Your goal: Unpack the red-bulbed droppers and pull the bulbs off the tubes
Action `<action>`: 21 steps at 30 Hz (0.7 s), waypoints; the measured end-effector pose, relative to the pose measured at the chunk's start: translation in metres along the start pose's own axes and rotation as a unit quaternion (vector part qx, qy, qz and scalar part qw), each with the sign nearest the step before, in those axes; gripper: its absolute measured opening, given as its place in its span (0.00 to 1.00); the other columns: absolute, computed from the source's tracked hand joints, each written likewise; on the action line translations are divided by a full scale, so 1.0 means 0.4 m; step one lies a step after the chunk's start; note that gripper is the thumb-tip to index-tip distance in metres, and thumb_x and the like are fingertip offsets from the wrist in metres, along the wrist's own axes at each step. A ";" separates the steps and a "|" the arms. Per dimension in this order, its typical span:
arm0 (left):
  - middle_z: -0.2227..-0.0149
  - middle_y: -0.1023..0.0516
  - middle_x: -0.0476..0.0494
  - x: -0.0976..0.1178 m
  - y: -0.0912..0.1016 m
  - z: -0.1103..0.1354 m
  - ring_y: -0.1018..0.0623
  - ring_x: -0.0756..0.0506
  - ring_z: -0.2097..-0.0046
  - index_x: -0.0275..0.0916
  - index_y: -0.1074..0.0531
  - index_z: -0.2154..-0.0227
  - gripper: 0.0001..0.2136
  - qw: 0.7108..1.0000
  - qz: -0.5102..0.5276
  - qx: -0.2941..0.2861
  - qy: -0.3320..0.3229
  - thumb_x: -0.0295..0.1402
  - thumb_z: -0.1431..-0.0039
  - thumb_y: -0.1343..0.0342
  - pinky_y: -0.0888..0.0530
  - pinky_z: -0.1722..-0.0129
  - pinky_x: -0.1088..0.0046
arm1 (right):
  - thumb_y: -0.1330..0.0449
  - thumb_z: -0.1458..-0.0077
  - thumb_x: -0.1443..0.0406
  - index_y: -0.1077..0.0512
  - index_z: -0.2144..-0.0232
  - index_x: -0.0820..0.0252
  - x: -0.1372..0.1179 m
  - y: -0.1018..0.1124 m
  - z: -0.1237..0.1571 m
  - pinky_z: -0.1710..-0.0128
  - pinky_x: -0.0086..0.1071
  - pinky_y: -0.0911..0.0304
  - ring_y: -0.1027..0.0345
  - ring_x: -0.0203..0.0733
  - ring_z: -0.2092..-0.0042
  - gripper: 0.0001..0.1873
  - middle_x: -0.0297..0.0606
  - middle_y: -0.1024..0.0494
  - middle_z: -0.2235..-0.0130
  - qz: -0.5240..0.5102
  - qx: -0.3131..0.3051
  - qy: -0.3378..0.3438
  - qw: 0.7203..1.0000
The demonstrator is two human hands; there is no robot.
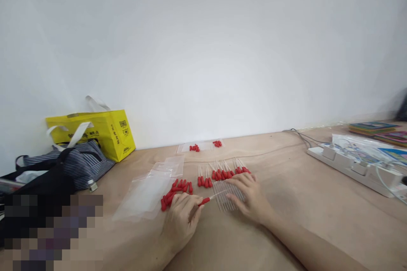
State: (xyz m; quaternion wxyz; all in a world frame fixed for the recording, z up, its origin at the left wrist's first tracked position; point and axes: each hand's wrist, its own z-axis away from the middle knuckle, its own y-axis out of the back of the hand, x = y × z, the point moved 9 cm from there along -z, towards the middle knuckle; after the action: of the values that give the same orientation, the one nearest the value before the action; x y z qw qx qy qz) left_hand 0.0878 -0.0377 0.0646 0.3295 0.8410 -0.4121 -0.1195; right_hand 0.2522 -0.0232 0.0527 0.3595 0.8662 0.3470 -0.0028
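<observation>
My left hand [180,220] pinches a clear glass dropper with a red rubber bulb [210,199], held just above the tabletop. My right hand [249,192] lies flat with fingers spread over a row of bare glass dropper tubes [222,192]. Loose red bulbs [174,190] sit in a pile just beyond my left hand. Several assembled droppers with red bulbs [222,171] are lined up behind my right hand. Two more small groups with red bulbs [205,147] rest on plastic near the wall.
Clear plastic bags [146,192] lie left of the bulbs. A yellow bag [104,133] and a striped bag [76,161] stand at the left by the wall. A white power strip with plugs [352,165] and colourful books [378,129] are at the right.
</observation>
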 end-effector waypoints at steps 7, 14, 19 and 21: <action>0.72 0.24 0.50 0.017 -0.014 0.006 0.29 0.49 0.70 0.40 0.32 0.72 0.06 0.999 0.042 -0.017 -0.014 0.28 0.44 0.53 0.40 0.68 0.71 | 0.50 0.46 0.69 0.31 0.62 0.54 -0.108 -0.070 0.027 0.57 0.39 0.56 0.41 0.35 0.68 0.11 0.32 0.29 0.75 0.060 0.007 0.140 0.988; 0.73 0.23 0.52 0.038 -0.036 0.002 0.33 0.49 0.72 0.42 0.30 0.67 0.05 0.998 0.007 -0.049 -0.043 0.33 0.43 0.50 0.43 0.68 0.69 | 0.49 0.49 0.70 0.32 0.67 0.57 -0.129 -0.072 0.039 0.59 0.39 0.58 0.45 0.35 0.70 0.08 0.31 0.32 0.76 0.058 0.006 0.165 0.985; 0.81 0.28 0.54 0.046 -0.032 0.018 0.37 0.50 0.75 0.40 0.32 0.78 0.10 0.996 -0.011 -0.035 -0.081 0.32 0.43 0.52 0.46 0.68 0.69 | 0.51 0.48 0.71 0.34 0.74 0.59 -0.153 -0.065 0.043 0.59 0.39 0.59 0.46 0.33 0.72 0.07 0.29 0.34 0.79 0.049 0.004 0.202 0.978; 0.82 0.30 0.54 0.052 -0.029 0.022 0.38 0.50 0.75 0.39 0.34 0.80 0.11 0.995 -0.012 -0.034 -0.095 0.32 0.43 0.52 0.47 0.69 0.69 | 0.51 0.48 0.71 0.34 0.74 0.59 -0.153 -0.063 0.044 0.59 0.39 0.59 0.46 0.33 0.72 0.07 0.29 0.34 0.79 0.043 -0.003 0.204 0.978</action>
State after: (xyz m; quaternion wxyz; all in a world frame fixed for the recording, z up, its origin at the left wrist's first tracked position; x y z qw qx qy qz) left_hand 0.1039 -0.0526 0.0517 0.3158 0.8192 -0.4269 -0.2164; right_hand 0.1947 -0.0582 0.0395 0.2834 0.8617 0.3752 0.1907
